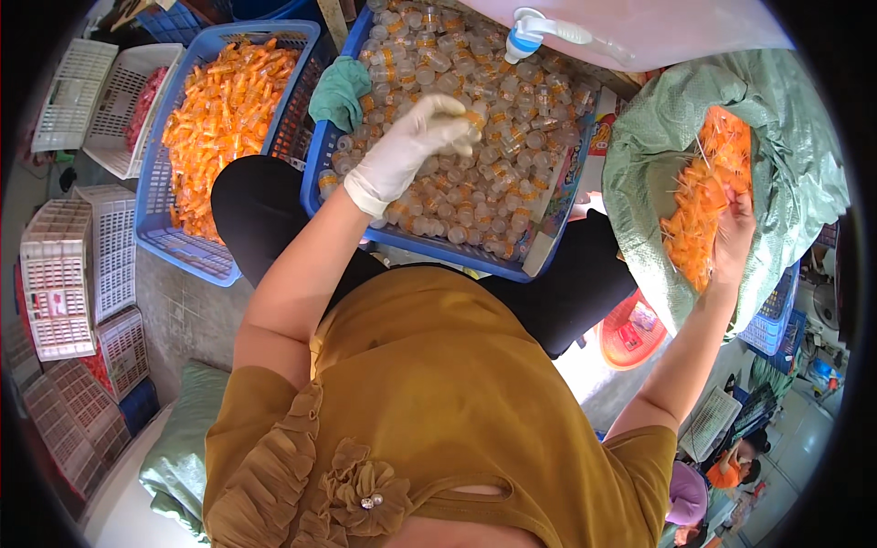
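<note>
My left hand (411, 151), in a white glove, is above a blue crate (402, 239) full of small clear plastic bottles (493, 196) with orange bands. Its fingers are curled, and a small bottle (473, 120) with an orange band shows at their tips. My bare right hand (734, 236) reaches inside a green woven sack (639, 183). Its fingers are bent and pinch among orange plastic pieces (692, 224) with thin pale sticks; the piece at the fingertips is partly hidden.
A blue basket (155, 173) of filled orange items stands left of my knee. White crates (57, 274) are stacked at far left. A green cloth (340, 94) hangs on the crate rim. A white and blue tap (525, 36) juts out above. A red basket (630, 331) sits below the sack; people are at lower right.
</note>
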`<state>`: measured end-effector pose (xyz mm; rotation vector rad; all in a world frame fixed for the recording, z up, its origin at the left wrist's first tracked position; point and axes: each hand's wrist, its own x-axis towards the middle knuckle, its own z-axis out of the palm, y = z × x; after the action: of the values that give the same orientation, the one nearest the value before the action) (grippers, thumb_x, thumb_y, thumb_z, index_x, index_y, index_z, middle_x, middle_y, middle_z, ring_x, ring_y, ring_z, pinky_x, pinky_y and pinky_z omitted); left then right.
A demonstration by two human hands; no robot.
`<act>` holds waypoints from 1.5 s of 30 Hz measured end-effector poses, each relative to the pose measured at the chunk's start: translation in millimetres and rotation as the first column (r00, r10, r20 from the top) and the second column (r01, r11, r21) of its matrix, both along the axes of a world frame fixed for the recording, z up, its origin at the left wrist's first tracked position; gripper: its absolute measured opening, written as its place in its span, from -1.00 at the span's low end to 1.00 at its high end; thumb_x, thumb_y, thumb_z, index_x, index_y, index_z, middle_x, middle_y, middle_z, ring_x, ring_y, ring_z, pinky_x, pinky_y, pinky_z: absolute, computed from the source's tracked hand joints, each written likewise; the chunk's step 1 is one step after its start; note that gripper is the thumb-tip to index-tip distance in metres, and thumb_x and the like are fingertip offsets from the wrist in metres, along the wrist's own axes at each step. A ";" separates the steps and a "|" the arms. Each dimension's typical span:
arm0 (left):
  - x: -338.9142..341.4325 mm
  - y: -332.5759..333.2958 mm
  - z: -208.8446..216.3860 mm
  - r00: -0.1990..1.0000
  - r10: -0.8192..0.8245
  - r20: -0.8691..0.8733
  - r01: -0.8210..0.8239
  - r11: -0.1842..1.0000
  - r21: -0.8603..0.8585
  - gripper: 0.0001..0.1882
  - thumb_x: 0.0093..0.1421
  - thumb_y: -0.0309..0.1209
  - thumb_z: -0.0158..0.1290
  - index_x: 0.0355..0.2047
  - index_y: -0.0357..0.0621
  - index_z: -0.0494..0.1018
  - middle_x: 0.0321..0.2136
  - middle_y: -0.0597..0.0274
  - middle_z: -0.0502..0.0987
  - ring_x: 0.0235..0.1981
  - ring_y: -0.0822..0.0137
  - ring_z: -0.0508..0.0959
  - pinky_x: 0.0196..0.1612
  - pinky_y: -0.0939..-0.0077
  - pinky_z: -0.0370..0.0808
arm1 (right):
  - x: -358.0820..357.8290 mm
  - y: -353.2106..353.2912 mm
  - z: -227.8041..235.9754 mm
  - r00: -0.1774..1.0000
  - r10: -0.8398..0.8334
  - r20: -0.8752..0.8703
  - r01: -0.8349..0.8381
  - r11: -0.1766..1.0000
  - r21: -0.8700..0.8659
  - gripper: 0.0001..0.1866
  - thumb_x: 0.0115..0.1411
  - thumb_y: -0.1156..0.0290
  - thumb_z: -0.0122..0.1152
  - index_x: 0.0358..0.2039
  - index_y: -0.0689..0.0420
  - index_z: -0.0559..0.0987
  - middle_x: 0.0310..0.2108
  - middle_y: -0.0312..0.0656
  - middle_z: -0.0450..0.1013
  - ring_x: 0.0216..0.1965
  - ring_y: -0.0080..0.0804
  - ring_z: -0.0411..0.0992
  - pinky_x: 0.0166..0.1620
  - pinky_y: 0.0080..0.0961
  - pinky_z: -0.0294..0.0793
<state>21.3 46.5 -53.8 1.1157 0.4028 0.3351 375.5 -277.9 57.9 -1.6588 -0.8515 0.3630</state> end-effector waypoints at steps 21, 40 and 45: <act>43.5 -16.0 18.4 0.959 0.242 0.151 -0.258 0.962 0.095 -0.46 0.20 -0.58 0.07 0.19 -0.28 0.22 -0.05 0.11 0.47 -0.08 0.39 0.52 0.00 0.54 0.47 | -164.3 234.8 33.6 0.927 0.361 0.101 -0.370 0.924 0.098 -0.70 0.18 0.48 0.24 -0.07 0.28 0.55 -0.13 -0.20 0.54 -0.09 -0.53 0.48 0.02 -0.58 0.44; 50.0 -13.6 15.1 0.947 0.285 0.146 -0.298 0.951 0.083 -0.49 0.16 -0.63 0.10 0.14 -0.28 0.27 -0.05 0.16 0.47 -0.03 0.40 0.48 0.06 0.55 0.45 | -156.7 232.2 19.4 0.924 0.376 -0.062 -0.351 0.903 0.247 -0.71 0.20 0.53 0.20 -0.05 0.29 0.52 -0.08 -0.13 0.51 -0.05 -0.34 0.48 0.15 -0.39 0.35; 46.1 -14.7 20.3 0.948 0.296 0.115 -0.307 0.948 0.085 -0.57 0.20 -0.51 0.12 0.08 -0.28 0.34 -0.11 0.19 0.51 -0.11 0.43 0.52 -0.06 0.59 0.45 | -183.7 226.3 42.6 0.960 0.276 0.050 -0.280 0.926 0.252 -0.66 0.12 0.59 0.26 -0.06 0.27 0.53 -0.11 -0.21 0.52 -0.11 -0.46 0.47 0.03 -0.52 0.41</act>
<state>67.3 31.8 -33.5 1.1318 0.4721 0.6865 191.8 -51.6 100.5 -1.3035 -1.1011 0.4173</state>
